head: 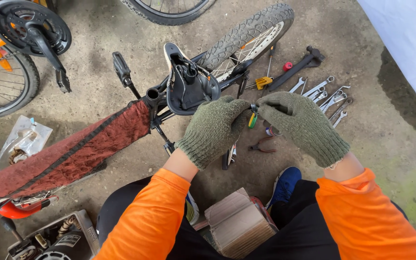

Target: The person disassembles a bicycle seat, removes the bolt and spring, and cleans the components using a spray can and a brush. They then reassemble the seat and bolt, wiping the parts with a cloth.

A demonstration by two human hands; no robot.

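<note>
Both my hands wear olive knitted gloves and meet just right of an upturned black bicycle saddle [188, 84]. My left hand [213, 129] and my right hand [300, 126] pinch a small dark metal part [253, 107] between their fingertips. A small green and yellow piece [252, 120] hangs just below that part. The bicycle frame, wrapped in a red cloth [68, 154], lies across the left. Its rear wheel [246, 38] points up and to the right.
Several spanners [326, 96], a yellow-handled screwdriver [266, 77], a black hammer-like tool [297, 67] and red-handled pliers [262, 146] lie on the concrete floor. Another bicycle's crank [32, 29] and wheel [3, 82] are at upper left. A cardboard box [239, 224] sits between my knees.
</note>
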